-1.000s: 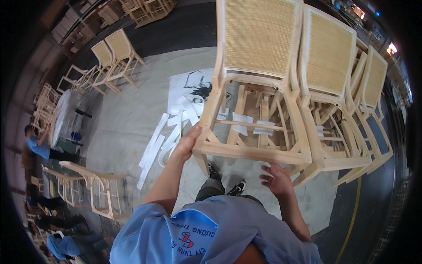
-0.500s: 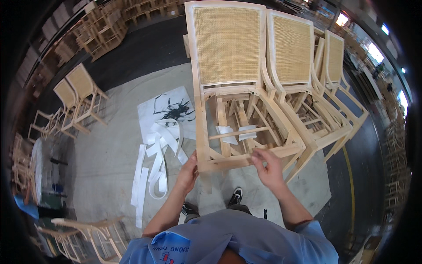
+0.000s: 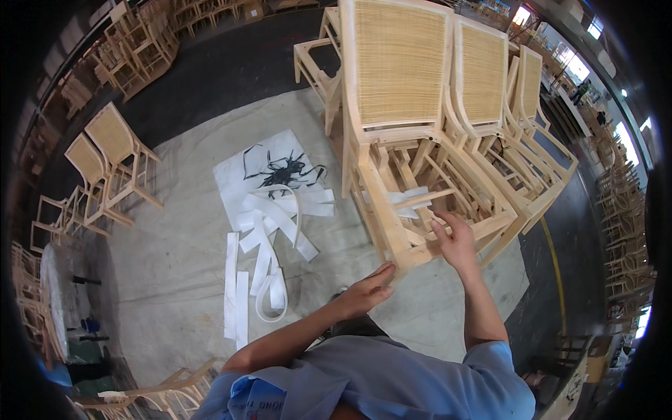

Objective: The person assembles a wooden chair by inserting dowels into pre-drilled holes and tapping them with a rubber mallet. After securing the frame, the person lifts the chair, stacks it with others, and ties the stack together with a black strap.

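Fingers point(image 3: 381, 274) at chair frame point(image 3: 413, 253) corner, open tarp point(image 3: 175, 280) leftward

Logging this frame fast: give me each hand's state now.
Left hand: open, fingertips at the front corner of the wooden chair frame, gripping nothing.
Right hand: open, fingers spread on the chair frame's seat rail, holding nothing.

left: open tarp point(image 3: 161, 280) | front: chair frame point(image 3: 399, 238) blocks | right: stacked chairs point(image 3: 504, 126) crowd
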Motion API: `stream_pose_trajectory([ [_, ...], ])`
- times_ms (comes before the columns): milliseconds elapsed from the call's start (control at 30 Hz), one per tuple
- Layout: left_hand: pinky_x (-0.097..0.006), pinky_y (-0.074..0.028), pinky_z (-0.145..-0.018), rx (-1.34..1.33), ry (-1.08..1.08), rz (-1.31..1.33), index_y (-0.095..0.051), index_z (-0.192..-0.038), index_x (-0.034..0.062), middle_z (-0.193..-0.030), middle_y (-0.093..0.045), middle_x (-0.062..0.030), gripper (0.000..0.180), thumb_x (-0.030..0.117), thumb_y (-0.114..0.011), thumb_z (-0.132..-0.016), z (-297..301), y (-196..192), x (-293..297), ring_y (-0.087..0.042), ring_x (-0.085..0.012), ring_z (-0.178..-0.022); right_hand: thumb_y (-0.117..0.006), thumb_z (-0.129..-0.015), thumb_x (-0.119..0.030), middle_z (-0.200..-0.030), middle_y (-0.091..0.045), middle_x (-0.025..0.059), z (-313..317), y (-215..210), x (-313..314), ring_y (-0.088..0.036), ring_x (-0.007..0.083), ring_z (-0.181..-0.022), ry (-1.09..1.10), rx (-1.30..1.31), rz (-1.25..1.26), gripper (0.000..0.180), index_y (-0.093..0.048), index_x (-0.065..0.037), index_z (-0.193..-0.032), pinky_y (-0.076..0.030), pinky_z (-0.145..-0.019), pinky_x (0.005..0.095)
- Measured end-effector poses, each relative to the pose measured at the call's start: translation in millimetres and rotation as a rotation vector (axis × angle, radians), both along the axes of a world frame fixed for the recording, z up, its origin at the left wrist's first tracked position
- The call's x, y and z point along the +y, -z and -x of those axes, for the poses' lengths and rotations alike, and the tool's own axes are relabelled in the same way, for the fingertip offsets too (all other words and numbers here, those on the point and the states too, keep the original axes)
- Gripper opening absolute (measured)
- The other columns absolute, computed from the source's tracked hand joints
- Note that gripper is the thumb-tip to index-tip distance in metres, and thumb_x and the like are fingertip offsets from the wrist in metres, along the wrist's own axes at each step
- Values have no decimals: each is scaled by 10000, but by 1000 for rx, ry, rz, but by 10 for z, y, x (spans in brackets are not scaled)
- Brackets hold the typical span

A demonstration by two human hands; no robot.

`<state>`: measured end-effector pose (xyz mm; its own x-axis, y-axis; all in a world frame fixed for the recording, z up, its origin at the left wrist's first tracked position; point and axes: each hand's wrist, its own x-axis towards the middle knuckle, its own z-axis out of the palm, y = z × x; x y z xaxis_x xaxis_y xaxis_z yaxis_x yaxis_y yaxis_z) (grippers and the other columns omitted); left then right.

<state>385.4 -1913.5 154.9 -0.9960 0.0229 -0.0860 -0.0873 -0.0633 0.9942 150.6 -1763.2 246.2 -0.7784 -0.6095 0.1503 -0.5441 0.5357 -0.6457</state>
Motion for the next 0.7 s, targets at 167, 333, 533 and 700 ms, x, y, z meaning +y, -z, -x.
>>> stream_pose_trajectory([
  [167, -299, -467, -1059, -37, 191, -154, -374, -1614, 35, -1526, -547, -151, 602, 212, -605, -1086, 162, 118, -415, -600, -157, -1242, -732, -971, -254, -1215, -701, 229, -39, -45, -262, -674, 392, -1148, -46, 29, -24, 381, -699, -3, -1255, -527, -969, 406],
  [333, -332, -533, -971, -63, 421, -115, -424, -1597, 67, -1397, -643, -178, 614, 282, -643, -1065, 606, 148, -1092, -688, -195, -1097, -749, -937, -234, -1294, -643, 292, -148, -170, -1101, -638, 457, -1200, -207, 56, -139, 480, -636, -5, -1344, -519, -1007, 443],
  [533, -359, -550, -966, -65, 602, -34, -480, -1549, 60, -1393, -650, -168, 592, 336, -641, -1050, 1261, 173, -2166, -711, -258, -1092, -819, -829, -104, -1406, -556, 295, -97, -23, -2140, -573, 465, -1288, -282, -74, -311, 543, -631, -21, -1331, -497, -1061, 508],
  [700, -354, -525, -1033, -255, 136, -101, -469, -1547, 26, -1494, -607, -118, 576, 231, -650, -1039, 1124, 1037, -2990, -676, -200, -1187, -824, -856, -144, -1398, -588, 249, 106, 256, -2665, -590, 441, -1278, -265, -183, -420, 497, -662, -56, -1318, -515, -1055, 479],
])
